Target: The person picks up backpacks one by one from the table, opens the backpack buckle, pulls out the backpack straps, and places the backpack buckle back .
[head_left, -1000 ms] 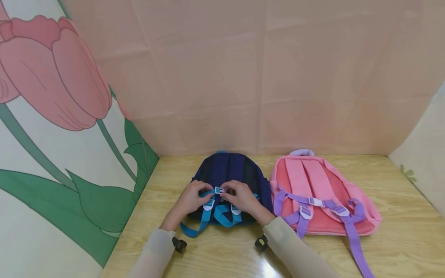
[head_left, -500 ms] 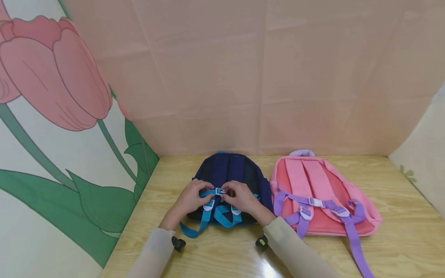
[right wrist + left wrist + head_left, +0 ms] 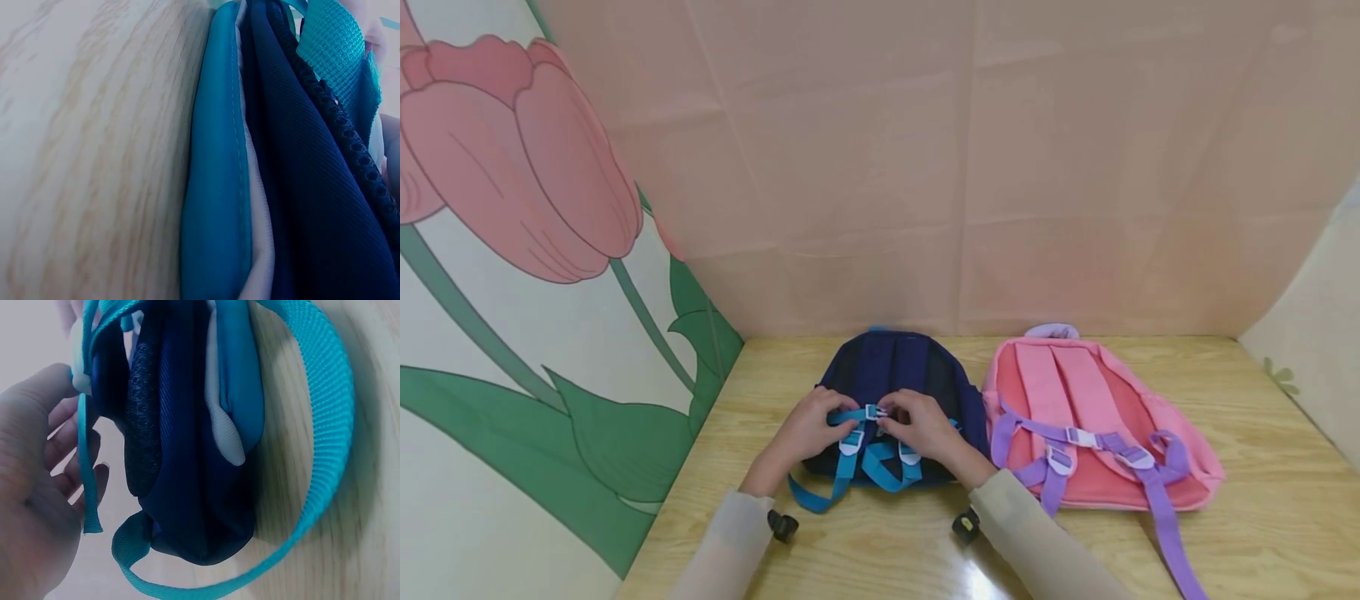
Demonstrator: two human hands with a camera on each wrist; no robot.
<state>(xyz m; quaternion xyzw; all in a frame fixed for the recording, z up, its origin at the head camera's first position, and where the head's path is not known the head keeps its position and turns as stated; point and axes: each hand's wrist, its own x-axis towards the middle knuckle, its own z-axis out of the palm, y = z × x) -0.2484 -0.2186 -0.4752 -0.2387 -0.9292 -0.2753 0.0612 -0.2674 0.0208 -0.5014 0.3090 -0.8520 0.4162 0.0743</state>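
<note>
A big pinkish-tan cloth [image 3: 850, 167] hangs across the back, and a large pink tulip [image 3: 512, 158] with green leaves decorates the wall on the left of the frame. Below is a bench [image 3: 1292, 408] with a light wood top, and a shiny white spot shows near the bottom middle.

A dark blue backpack [image 3: 891, 358] lies on the bench in the lower middle of the frame, with its shoulder-strap side up. The left hand [image 3: 817, 423] pinches a bright blue strap [image 3: 847, 415] between thumb and finger. The right hand [image 3: 922, 423] pinches the right end of a small white buckle [image 3: 872, 412]. So the hands face each other over the bag, with a narrow gap between them. I cannot tell if the buckle's two parts are fully joined.

More blue straps hang down at the bag's lower edge. In the left wrist view, one strap makes a wide loop [image 3: 334, 412] around the bag's side, and a loose strap end [image 3: 88, 481] hangs in front of the left fingers. The right wrist view shows mostly the bag's side, and only bits of the right hand.

Close beside it, to the right, lies a pink backpack [image 3: 1105, 383]. It has purple straps [image 3: 1161, 517] and its own white clip [image 3: 1081, 436]. A small black camera [image 3: 783, 526] sits by the left sleeve [image 3: 722, 542].
</note>
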